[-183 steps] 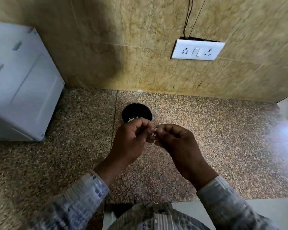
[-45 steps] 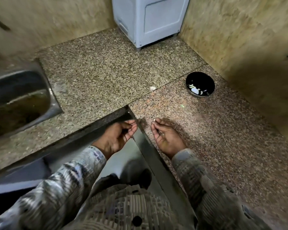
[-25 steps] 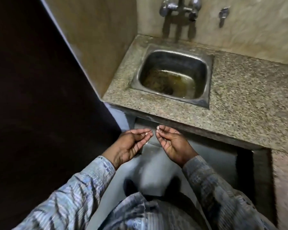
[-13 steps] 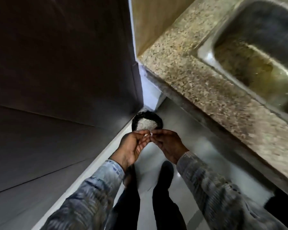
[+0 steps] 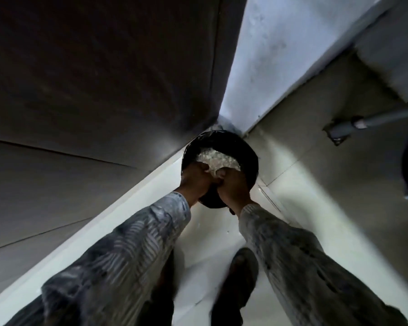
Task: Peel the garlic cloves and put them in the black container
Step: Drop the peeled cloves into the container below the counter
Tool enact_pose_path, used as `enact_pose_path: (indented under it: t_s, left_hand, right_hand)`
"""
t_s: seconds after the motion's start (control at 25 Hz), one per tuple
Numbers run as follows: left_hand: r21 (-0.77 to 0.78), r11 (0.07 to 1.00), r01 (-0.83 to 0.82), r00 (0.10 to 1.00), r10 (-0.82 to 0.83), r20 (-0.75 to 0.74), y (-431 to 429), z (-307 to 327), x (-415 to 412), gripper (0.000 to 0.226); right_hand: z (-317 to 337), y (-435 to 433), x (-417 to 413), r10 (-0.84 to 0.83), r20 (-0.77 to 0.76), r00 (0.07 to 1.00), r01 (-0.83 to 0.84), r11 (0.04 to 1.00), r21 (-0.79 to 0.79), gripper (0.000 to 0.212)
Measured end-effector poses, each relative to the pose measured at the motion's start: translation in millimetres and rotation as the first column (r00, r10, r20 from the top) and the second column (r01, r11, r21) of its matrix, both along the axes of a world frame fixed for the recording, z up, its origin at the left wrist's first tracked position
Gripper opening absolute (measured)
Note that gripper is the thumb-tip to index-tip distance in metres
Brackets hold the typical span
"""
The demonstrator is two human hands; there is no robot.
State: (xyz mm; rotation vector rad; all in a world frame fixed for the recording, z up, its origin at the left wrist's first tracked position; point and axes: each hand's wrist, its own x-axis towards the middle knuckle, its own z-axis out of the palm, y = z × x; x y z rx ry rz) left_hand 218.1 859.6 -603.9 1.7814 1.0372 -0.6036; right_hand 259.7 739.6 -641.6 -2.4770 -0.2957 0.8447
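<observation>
I am bent over a round black bin [image 5: 250, 150] that stands on the floor in a corner. A pile of pale garlic skins [image 5: 218, 159] lies inside it. My left hand [image 5: 196, 182] and my right hand [image 5: 233, 187] hang side by side just above the bin's near rim, backs towards me and almost touching. Their fingertips point down into the bin and are hidden, so I cannot see what they hold. Neither a garlic clove nor the black container on the counter is in view.
A dark panel [image 5: 104, 78] closes off the left side and a pale wall [image 5: 280, 48] meets it behind the bin. A grey pipe [image 5: 384, 117] runs low at the right. My feet [image 5: 242, 276] stand on the light floor tiles.
I have turned from the counter and sink and bent down. Both hands have dropped from in front of the bin to just over it, and the bin looks much larger.
</observation>
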Motion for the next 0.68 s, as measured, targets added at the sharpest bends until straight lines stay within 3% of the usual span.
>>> enact_pose_path:
  t_s: [0.04,0.12,0.16,0.28,0.36,0.48,0.52,0.68]
  left_hand:
    - [0.108,0.992,0.064,0.998,-0.067,0.019,3.9,-11.4,1.0,0.019]
    - [0.262,0.929,0.263,0.961,-0.277,0.018,9.2,-11.3,5.7,0.017]
    - [0.313,0.869,0.382,0.917,-0.399,-0.012,9.4,-9.4,9.7,0.018]
    - [0.374,0.639,0.672,0.711,-0.698,-0.085,11.0,-7.8,14.5,0.033]
    - [0.393,0.578,0.715,0.675,-0.718,-0.172,15.7,2.5,11.8,0.035]
    - [0.471,0.451,0.758,0.612,-0.742,-0.275,18.5,33.2,-0.9,0.045]
    - [0.466,0.437,0.769,0.596,-0.754,-0.276,19.4,46.9,-7.2,0.052]
    - [0.447,0.588,0.674,0.702,-0.699,-0.138,15.3,138.3,-36.6,0.073]
  right_hand:
    - [-7.6,0.8,0.8,-0.043,-0.006,0.999,0.043,0.998,0.053,0.018]
    - [-30.0,5.4,5.1,0.076,-0.025,0.997,-0.077,0.996,-0.034,0.021]
    - [-34.2,8.0,8.8,0.168,0.054,0.984,-0.163,0.983,-0.086,0.03]
    - [-7.8,19.8,18.5,0.293,0.039,0.955,-0.284,0.946,-0.156,0.036]
    - [13.2,20.7,24.6,0.264,0.036,0.964,-0.248,0.939,-0.24,0.033]
    - [54.0,14.1,22.4,0.221,0.046,0.974,-0.208,0.958,-0.197,0.052]
    - [74.0,11.7,20.1,0.233,0.023,0.972,-0.226,0.961,-0.158,0.054]
    - [181.6,-11.2,1.5,0.17,0.093,0.981,-0.164,0.984,-0.073,0.057]
